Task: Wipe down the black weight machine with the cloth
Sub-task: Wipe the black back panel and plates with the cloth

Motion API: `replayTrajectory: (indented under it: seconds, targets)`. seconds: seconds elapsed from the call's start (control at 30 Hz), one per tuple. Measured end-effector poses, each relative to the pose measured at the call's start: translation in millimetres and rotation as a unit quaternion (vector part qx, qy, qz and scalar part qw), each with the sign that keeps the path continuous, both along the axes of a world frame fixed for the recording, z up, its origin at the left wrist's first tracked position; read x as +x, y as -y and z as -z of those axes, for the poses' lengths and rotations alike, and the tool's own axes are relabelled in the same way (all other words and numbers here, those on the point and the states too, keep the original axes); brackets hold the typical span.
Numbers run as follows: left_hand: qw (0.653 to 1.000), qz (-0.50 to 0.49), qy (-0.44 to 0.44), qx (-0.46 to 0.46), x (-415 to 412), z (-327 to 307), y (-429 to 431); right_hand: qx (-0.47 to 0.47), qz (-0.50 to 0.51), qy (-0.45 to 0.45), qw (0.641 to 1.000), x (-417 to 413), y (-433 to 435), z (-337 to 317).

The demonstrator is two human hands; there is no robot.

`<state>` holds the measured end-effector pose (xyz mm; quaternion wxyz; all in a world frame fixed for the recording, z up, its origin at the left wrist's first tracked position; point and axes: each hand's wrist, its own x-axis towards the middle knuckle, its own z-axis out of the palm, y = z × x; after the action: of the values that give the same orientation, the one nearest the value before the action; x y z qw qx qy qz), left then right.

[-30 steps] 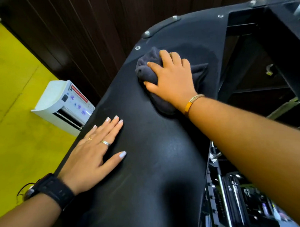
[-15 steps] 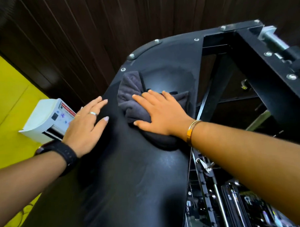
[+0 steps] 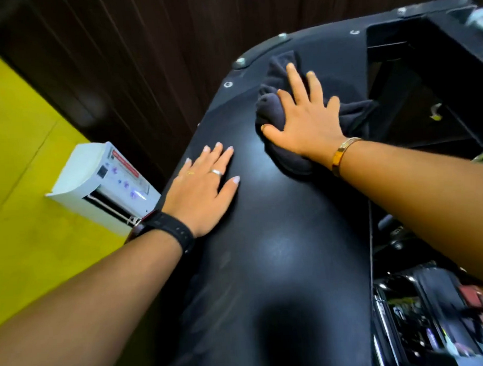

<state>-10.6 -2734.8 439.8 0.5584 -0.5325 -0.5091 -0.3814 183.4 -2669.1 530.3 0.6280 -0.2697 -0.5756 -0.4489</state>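
The right hand presses the dark cloth flat near the far end of the weight machine, its grip released and fingers spread. The left hand rests flat closer in, grip also released, bracing. With nothing pinching the cloth, a hard stroke could bunch it, snag it on the edge bolts, or push it into the open frame on the right.

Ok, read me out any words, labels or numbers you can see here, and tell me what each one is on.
Nothing here can be read as text.
Red label on the white appliance: it carries print, but it is too blurred to read.
Purple symbols on the same appliance: blurred, not legible.
Black weight machine and cloth: no lettering shows.
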Motion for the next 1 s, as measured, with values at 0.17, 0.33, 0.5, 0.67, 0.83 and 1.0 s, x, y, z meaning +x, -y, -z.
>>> replayTrajectory:
  seconds: [0.17,0.33,0.5,0.67,0.83,1.0]
  targets:
    - [1.000,-0.001,0.008,0.001,1.1,1.5,-0.1,0.009,0.010,0.047,0.999,-37.5,10.8,-2.3]
    - [1.000,0.006,0.015,-0.010,0.3,1.7,2.7,0.018,0.015,0.111,0.994,-31.2,10.7,-8.8]
    - [1.000,0.005,0.018,-0.012,1.2,4.7,5.4,0.006,-0.006,0.095,0.995,8.1,-0.1,-20.4]
    - [0.999,0.027,0.017,-0.006,-0.5,4.6,4.5,-0.010,-0.012,0.020,1.000,25.2,-7.7,-19.5]
    - [0.999,0.048,0.019,0.003,0.0,5.7,5.3,-0.029,-0.014,-0.017,0.999,-2.7,-1.1,-4.5]
    - [0.999,0.045,0.018,-0.002,0.8,7.1,5.6,0.038,0.001,0.117,0.992,-13.9,3.2,14.6]
